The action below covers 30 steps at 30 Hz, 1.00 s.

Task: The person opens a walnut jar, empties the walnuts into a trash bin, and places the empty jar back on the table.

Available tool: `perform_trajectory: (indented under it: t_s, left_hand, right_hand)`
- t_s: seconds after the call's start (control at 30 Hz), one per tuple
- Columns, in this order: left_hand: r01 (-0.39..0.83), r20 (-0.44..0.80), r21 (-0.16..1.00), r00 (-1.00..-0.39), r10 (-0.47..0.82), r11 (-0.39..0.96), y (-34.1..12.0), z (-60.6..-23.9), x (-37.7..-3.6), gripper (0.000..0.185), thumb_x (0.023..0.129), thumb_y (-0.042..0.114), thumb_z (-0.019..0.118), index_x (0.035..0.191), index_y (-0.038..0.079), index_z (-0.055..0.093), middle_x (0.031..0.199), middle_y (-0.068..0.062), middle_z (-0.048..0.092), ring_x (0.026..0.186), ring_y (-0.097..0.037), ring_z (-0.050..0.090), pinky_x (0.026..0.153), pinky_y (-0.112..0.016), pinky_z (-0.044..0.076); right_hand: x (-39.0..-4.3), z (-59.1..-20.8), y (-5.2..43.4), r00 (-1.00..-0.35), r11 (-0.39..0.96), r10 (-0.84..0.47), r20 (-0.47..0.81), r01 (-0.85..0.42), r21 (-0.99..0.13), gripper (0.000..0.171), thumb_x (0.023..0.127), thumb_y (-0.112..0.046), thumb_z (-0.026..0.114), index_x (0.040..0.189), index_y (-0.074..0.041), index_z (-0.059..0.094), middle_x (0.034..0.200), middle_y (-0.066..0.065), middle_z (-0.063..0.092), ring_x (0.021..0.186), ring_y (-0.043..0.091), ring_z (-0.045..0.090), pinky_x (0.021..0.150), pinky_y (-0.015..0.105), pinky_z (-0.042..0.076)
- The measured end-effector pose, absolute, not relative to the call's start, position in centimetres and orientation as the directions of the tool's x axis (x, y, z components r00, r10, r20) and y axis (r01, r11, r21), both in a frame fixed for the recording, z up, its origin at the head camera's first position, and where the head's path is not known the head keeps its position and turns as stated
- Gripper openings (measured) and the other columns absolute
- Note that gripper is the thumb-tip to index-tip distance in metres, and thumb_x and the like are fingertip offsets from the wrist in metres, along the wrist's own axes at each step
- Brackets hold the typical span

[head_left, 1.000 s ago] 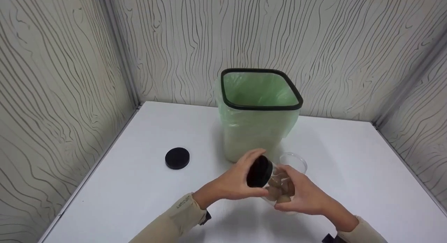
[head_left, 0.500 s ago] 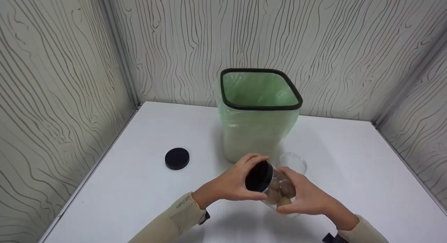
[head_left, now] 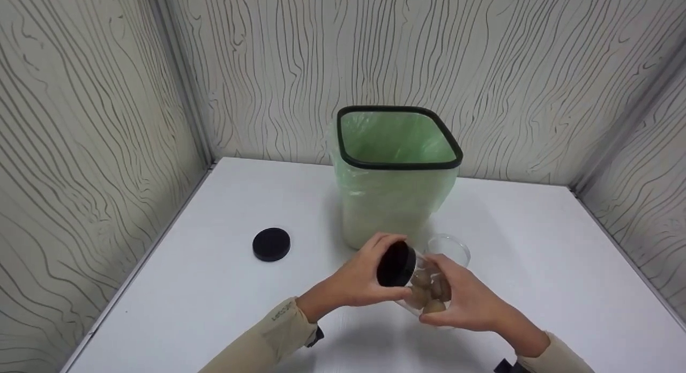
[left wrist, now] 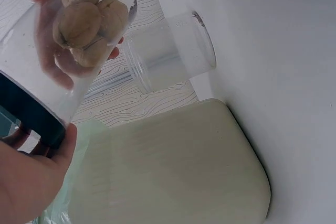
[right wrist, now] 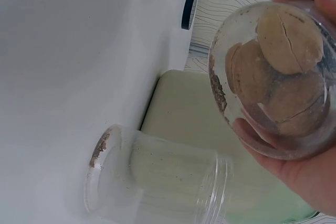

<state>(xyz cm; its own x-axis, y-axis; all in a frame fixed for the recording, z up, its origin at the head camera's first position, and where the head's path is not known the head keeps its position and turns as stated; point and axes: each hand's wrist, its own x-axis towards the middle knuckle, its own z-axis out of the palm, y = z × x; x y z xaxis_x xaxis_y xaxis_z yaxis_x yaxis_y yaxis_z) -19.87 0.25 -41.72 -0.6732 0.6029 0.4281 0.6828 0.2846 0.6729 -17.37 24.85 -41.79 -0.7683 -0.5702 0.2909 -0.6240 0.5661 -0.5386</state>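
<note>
At table centre, 6 o'clock of bin (head_left: 396,201), L hand (head_left: 359,279) grips black lid (head_left: 395,264), R hand (head_left: 463,300) clasps tilted jar (head_left: 426,292) w/ walnuts; sudden lid release could spill nuts.

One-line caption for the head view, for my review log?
Left hand grips black lid of walnut-filled jar held by right hand, before green-lined bin.

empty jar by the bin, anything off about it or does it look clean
Not quite clean: the empty jar stands upright and lidless on the table, with brownish crumbs stuck round its base and specks on its wall. Its likely lid lies apart, left of the bin.
</note>
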Motion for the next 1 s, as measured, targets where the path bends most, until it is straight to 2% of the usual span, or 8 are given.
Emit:
perform_trajectory:
  t_s: [0.23,0.5,0.73,0.87,1.0]
  left_hand:
    - [0.637,0.405,0.710,-0.717,0.568,0.298,0.5,-41.6,-19.8,0.078,0.079,0.051,0.071,0.142,0.023,0.035,0.132,0.003,0.041,0.109,-0.009,0.045,0.090,-0.025,0.044]
    - [0.615,0.410,0.722,-0.750,0.519,0.318,0.8,-41.6,-19.7,0.074,0.080,0.050,0.070,0.140,0.020,0.038,0.126,0.003,0.044,0.105,-0.009,0.047,0.087,-0.025,0.045]
    - [0.541,0.375,0.779,-0.807,0.457,0.317,1.2,-41.6,-19.5,0.072,0.079,0.049,0.070,0.138,0.020,0.040,0.125,0.003,0.045,0.104,-0.010,0.047,0.086,-0.026,0.046]
    - [0.512,0.349,0.796,-0.824,0.446,0.323,1.3,-41.6,-19.4,0.076,0.079,0.050,0.069,0.141,0.019,0.038,0.126,0.002,0.044,0.105,-0.011,0.047,0.087,-0.027,0.046]
    - [0.515,0.326,0.786,-0.815,0.479,0.341,1.2,-41.6,-19.4,0.083,0.079,0.053,0.068,0.145,0.019,0.032,0.130,0.001,0.042,0.107,-0.012,0.046,0.088,-0.028,0.045]
  right_hand:
    - [-17.4,-41.9,24.7,-0.771,0.610,-0.541,0.336,-0.635,-0.474,0.087,0.064,-0.044,0.086,0.132,-0.013,0.042,0.116,-0.010,0.054,0.089,0.007,0.054,0.071,0.027,0.051]
    - [-17.3,-42.0,24.5,-0.757,0.637,-0.524,0.390,-0.652,-0.411,0.087,0.063,-0.052,0.083,0.130,-0.015,0.042,0.110,-0.009,0.054,0.072,0.003,0.050,0.060,0.022,0.047]
    - [-17.3,-42.1,24.2,-0.755,0.673,-0.505,0.419,-0.648,-0.357,0.088,0.063,-0.058,0.079,0.131,-0.016,0.041,0.110,-0.008,0.054,0.072,0.003,0.050,0.061,0.022,0.048]
    - [-17.3,-42.2,24.3,-0.741,0.675,-0.508,0.439,-0.659,-0.332,0.088,0.063,-0.057,0.080,0.132,-0.017,0.041,0.109,-0.009,0.054,0.072,0.003,0.050,0.060,0.021,0.048]
    - [-17.3,-42.1,24.5,-0.748,0.645,-0.516,0.418,-0.660,-0.384,0.088,0.063,-0.049,0.085,0.133,-0.019,0.041,0.110,-0.010,0.054,0.073,0.004,0.051,0.061,0.021,0.049]
